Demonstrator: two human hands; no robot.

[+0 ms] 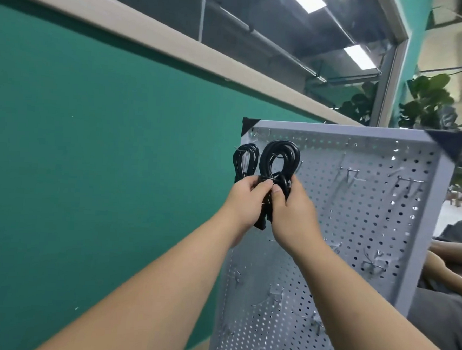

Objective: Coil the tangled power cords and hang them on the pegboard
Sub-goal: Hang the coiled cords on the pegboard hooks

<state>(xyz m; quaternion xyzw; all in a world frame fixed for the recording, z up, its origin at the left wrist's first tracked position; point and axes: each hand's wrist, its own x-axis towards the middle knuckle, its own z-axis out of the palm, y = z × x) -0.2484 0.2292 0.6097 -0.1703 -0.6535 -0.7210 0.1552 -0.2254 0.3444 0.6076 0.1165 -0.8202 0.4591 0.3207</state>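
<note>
Head view shows the coiled black cord (280,144) raised against the upper left part of the pegboard (357,209). Its top loop lies around a small metal hook (277,156); whether the loop rests on the hook already, I cannot tell. The left hand (246,200) and the right hand (292,213) both hold the lower, gathered part of this coil. Their fingers (264,186) are curled around the bundle and the thumbs press on its front. I think this grip keeps the turns together, so that the coil does not open while its loop is guided onto the hook. The plug end seems to hang down between the two palms, but it is mostly hidden.

Just beside it, at the left edge of the board, another coil (253,158) hangs from its own hook. The two coils are very near, so the hung one may be pushed by the left hand.

Further right on the board, several bare hooks (350,172) stick out, and more of them are lower down. A dark corner cap (448,142) sits on the upper right corner. Behind the board is a green wall (91,139), and a leafy plant (429,103) stands beyond. At the right edge another person's arm (452,249) shows, well apart from the cords.
</note>
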